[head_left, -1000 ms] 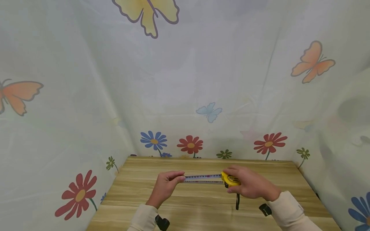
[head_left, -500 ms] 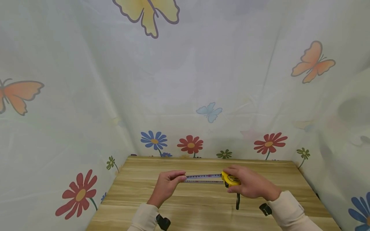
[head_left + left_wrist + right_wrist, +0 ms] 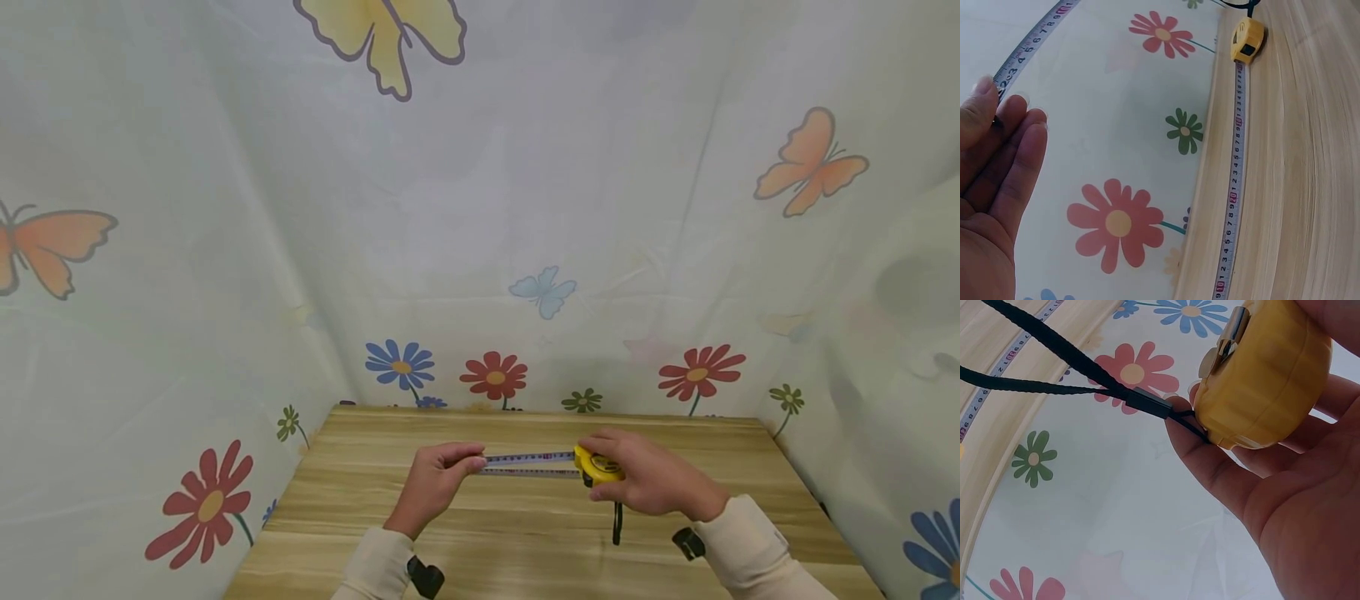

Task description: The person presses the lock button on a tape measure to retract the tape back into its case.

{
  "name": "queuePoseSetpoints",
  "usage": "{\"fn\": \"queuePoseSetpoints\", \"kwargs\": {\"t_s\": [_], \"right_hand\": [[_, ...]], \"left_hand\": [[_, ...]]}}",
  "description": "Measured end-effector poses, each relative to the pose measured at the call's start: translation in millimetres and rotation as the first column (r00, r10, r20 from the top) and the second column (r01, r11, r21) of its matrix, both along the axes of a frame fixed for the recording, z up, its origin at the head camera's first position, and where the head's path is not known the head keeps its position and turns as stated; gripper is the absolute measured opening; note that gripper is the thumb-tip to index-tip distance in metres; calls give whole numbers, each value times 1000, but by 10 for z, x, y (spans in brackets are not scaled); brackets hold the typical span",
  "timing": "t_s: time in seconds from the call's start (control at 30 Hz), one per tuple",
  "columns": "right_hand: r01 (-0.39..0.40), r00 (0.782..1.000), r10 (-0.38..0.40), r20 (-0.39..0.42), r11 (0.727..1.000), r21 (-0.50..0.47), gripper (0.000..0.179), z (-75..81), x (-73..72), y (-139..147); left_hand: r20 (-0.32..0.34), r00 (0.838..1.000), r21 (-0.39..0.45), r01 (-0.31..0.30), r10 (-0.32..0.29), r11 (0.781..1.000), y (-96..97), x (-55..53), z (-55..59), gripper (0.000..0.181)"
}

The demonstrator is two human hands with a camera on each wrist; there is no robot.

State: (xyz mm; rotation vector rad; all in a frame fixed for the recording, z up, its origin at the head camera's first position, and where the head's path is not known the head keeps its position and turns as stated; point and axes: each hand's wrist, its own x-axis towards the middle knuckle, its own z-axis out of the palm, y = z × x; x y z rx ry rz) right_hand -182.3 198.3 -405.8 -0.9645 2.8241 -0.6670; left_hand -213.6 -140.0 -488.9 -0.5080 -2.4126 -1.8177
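A left hand (image 3: 433, 487) pinches a blade (image 3: 528, 458) near its end as a right hand (image 3: 660, 479) curls round the yellow case (image 3: 1266, 375), the strip stretched between them above the desk (image 3: 525, 542), apparently a steadying step calling for both grips to stay level. The case's strap (image 3: 1060, 345) dangles; below, a second tape (image 3: 1249, 39) lies extended, a possible snag, before a flowered backdrop (image 3: 465, 208).
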Motion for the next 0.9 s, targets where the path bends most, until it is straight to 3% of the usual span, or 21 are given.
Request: {"fn": "queuePoseSetpoints", "kwargs": {"t_s": [0.9], "right_hand": [[0, 1000, 0, 6, 1000, 6, 62, 0, -11, -40]], "left_hand": [[-10, 1000, 14, 12, -12, 1000, 18, -19, -28, 20]]}}
